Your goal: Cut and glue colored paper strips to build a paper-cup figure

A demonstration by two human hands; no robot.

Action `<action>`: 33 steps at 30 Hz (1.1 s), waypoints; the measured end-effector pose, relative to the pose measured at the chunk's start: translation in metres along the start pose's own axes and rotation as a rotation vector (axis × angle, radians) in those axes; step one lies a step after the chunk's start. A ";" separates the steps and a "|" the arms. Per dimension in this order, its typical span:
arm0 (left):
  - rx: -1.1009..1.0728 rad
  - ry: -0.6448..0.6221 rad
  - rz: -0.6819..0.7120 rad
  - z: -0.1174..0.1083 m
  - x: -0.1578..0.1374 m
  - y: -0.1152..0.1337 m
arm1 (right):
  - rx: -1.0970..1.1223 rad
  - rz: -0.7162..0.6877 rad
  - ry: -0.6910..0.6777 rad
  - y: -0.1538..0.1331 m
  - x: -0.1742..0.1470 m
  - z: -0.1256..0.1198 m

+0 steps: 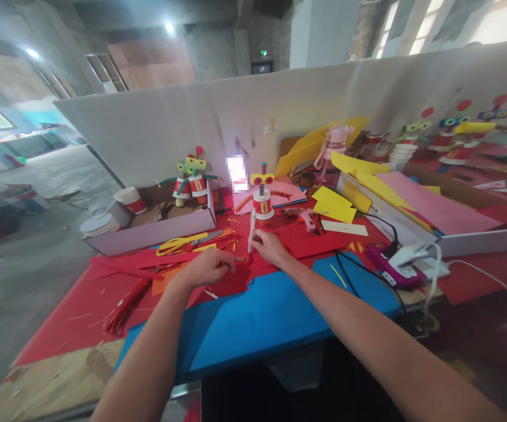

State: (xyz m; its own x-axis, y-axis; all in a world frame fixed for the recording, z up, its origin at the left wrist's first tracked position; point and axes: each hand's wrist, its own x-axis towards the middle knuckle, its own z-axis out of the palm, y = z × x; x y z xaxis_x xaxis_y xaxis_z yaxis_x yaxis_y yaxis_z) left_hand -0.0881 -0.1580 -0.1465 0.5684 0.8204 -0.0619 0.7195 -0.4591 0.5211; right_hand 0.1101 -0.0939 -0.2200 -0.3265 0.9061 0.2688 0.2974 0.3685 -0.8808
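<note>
My right hand (269,247) is closed round a white pen (251,230), held nearly upright with its lower end at the red paper (242,272). To its left, my left hand (213,267) is over the same paper, index finger stretched toward the pen and the other fingers partly curled. I see nothing in that hand. Just beyond the pen stands a paper-cup robot (262,205) with a yellow head and folded-paper arms. Yellow-handled scissors (183,243) lie beyond my left hand. Blue paper (235,328) covers the near edge beneath my forearms.
A pink glue gun (306,220) lies right of the robot. Further right are a purple power strip (394,266) with cables and a white box (477,239) of coloured paper. On the left, a shallow box (156,231) stands near two more cup robots (197,183). A white partition (169,117) rises behind.
</note>
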 end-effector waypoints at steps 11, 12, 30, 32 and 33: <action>0.063 -0.006 -0.027 -0.002 -0.001 0.003 | -0.044 0.016 0.158 -0.005 -0.018 0.002; 0.064 -0.005 -0.032 -0.002 -0.001 0.003 | -0.043 0.013 0.162 -0.005 -0.020 0.002; 0.098 0.007 -0.001 0.000 0.000 0.002 | -0.093 0.028 0.222 -0.010 -0.032 0.004; 0.100 0.006 0.011 0.000 0.000 0.002 | -0.108 0.028 0.229 -0.012 -0.033 0.004; 0.101 0.005 0.013 0.000 0.000 0.003 | -0.112 0.030 0.234 -0.013 -0.034 0.004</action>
State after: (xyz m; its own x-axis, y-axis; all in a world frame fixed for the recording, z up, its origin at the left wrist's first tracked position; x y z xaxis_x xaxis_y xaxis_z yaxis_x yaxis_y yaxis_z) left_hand -0.0862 -0.1592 -0.1454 0.5760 0.8158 -0.0516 0.7490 -0.5015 0.4331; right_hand 0.1134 -0.1303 -0.2191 -0.1037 0.9357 0.3373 0.4060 0.3494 -0.8444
